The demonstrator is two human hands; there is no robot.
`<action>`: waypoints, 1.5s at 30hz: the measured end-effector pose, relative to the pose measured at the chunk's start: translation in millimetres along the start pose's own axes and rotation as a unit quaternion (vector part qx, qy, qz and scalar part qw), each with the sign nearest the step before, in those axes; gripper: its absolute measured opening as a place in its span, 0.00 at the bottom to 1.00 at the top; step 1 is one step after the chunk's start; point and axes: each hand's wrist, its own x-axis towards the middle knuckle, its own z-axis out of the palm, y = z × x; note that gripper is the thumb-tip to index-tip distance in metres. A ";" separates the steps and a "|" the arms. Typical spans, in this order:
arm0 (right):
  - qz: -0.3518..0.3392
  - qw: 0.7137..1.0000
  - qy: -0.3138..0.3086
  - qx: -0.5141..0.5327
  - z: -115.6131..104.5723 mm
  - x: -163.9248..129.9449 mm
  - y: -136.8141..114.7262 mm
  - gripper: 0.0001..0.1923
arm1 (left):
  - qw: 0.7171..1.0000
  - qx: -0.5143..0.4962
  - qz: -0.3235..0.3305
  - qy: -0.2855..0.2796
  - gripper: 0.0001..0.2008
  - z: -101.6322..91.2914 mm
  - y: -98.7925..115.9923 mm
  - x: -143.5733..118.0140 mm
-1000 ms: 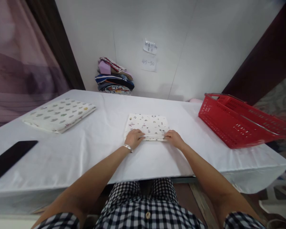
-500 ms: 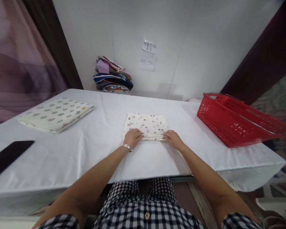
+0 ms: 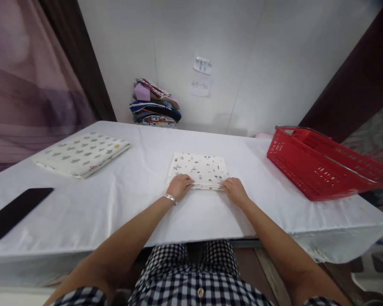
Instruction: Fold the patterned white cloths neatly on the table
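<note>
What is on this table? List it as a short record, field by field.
left hand: resting on the near left edge of the folded printed cloth
right hand: on the cloth's near right corner
table: white cover
far left: second folded cloth, leaf print
left edge: black phone, lying flat
right: red basket
back wall: stack of folded fabrics, two paper notes

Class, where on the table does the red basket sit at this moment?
In the head view the red basket sits at the table's right end, near the edge, to the right of the folded cloth under both hands.
</note>
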 end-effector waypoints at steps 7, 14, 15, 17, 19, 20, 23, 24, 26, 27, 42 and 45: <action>-0.008 0.998 0.040 0.038 7.8 -2.3 5.0 0.11 | 0.999 0.045 -0.006 0.019 0.14 -26.6 -10.5 -20.3; 0.009 0.998 0.048 0.047 1.1 3.2 -20.7 0.15 | 0.997 0.054 -0.036 0.037 0.18 -25.3 -4.8 14.9; 0.004 0.997 0.055 0.060 -0.2 8.7 -29.6 0.16 | 0.998 0.055 -0.040 0.013 0.21 -19.6 -0.6 21.0; -0.013 0.994 0.063 0.093 -1.5 24.2 -48.7 0.20 | 0.996 0.062 -0.048 -0.048 0.23 -6.5 9.0 28.6; -0.025 0.990 0.063 0.123 -0.4 43.0 -65.2 0.22 | 0.993 0.069 -0.057 -0.083 0.23 5.3 17.6 29.3; -0.026 0.989 0.057 0.134 1.2 52.0 -71.0 0.23 | 0.992 0.072 -0.061 -0.088 0.23 9.7 20.9 27.5; 0.006 0.991 -0.011 0.135 11.0 70.6 -75.5 0.26 | 0.990 0.075 -0.072 -0.096 0.23 15.0 25.8 19.4; 0.023 0.991 -0.045 0.126 15.7 73.0 -73.5 0.27 | 0.990 0.073 -0.072 -0.098 0.24 14.1 25.8 17.6; 0.050 0.989 -0.092 0.104 25.5 72.6 -67.4 0.28 | 0.989 0.062 -0.072 -0.116 0.26 8.2 23.0 18.4; 0.056 0.989 -0.100 0.095 29.9 70.6 -64.4 0.28 | 0.987 0.047 -0.073 -0.137 0.26 3.3 19.9 21.2; 0.108 0.980 -0.132 0.099 12.4 128.9 -39.4 0.36 | 0.960 0.101 -0.203 -0.163 0.31 1.4 -35.0 37.2; 0.176 0.974 -0.140 0.040 26.3 127.8 -9.8 0.36 | 0.962 0.091 -0.198 -0.163 0.31 1.4 -37.1 35.2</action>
